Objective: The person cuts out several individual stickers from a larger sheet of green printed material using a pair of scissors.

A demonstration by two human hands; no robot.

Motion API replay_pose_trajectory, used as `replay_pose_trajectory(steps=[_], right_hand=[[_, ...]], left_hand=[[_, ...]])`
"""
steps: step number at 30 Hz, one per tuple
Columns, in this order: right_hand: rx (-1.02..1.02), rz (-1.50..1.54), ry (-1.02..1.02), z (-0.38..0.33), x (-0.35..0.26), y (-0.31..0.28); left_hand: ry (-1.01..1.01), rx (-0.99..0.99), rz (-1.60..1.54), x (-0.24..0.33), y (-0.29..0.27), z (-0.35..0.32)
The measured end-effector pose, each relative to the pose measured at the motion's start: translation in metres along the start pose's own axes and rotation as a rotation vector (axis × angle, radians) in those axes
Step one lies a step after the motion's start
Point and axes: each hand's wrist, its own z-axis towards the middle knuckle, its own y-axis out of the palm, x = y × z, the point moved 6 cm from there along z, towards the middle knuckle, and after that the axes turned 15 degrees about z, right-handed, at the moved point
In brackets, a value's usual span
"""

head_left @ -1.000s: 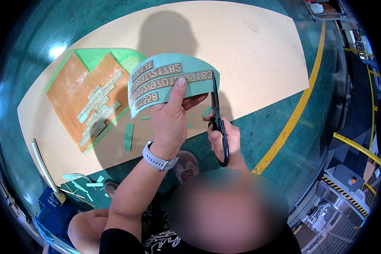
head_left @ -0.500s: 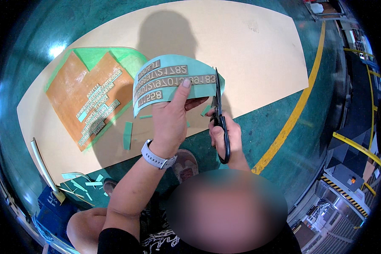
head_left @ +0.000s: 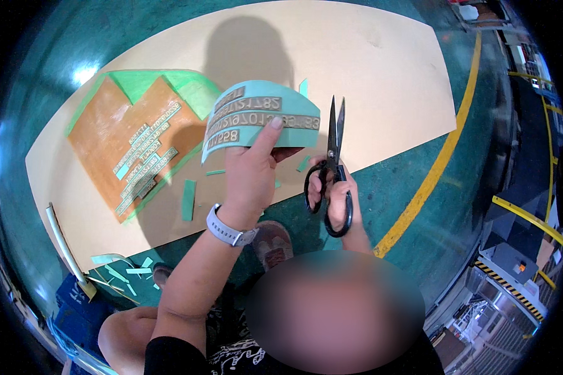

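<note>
My left hand (head_left: 247, 184) grips a curved turquoise sheet (head_left: 288, 90), its thumb pressed on the front. Grey strips of raised, mirrored characters run across the sheet, like a flexible printing plate. To its right, my right hand (head_left: 339, 200) holds black-handled scissors (head_left: 335, 140) through the loops. Their blades point away from me, slightly parted, with a gap between them and the sheet's right edge. A narrow turquoise offcut (head_left: 303, 87) shows just beyond the sheet. Some fingers of my left hand are hidden behind the sheet.
A large tan board (head_left: 369, 75) lies on the green floor (head_left: 413, 181). On it rests an orange-brown sheet (head_left: 100, 131) with similar character strips and a green border. Green offcuts (head_left: 188, 200) lie nearby, with more scraps (head_left: 139, 271) at lower left. A yellow line (head_left: 441, 153) curves along the right.
The scissors have come away from the sheet's right edge, and their blades have parted. A narrow offcut now shows beyond the sheet, whose right end is shorter. The sheet has tilted slightly.
</note>
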Motion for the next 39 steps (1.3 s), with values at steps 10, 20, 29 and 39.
replay_pose_trajectory(steps=[10, 20, 29, 39], right_hand=[[-0.181, -0.346, 0.425, -0.043, -0.021, -0.024], [-0.298, -0.564, 0.371, -0.046, -0.029, -0.019], [-0.310, -0.612, 0.268, -0.043, -0.032, -0.015], [-0.299, -0.656, 0.293, -0.043, -0.034, -0.013]], left_hand=[[-0.211, -0.281, 0.239, 0.009, -0.037, 0.021], [-0.304, -0.325, 0.282, -0.007, -0.047, 0.020], [-0.345, -0.380, 0.293, -0.010, -0.041, 0.018], [-0.361, -0.398, 0.278, -0.010, -0.040, 0.015]])
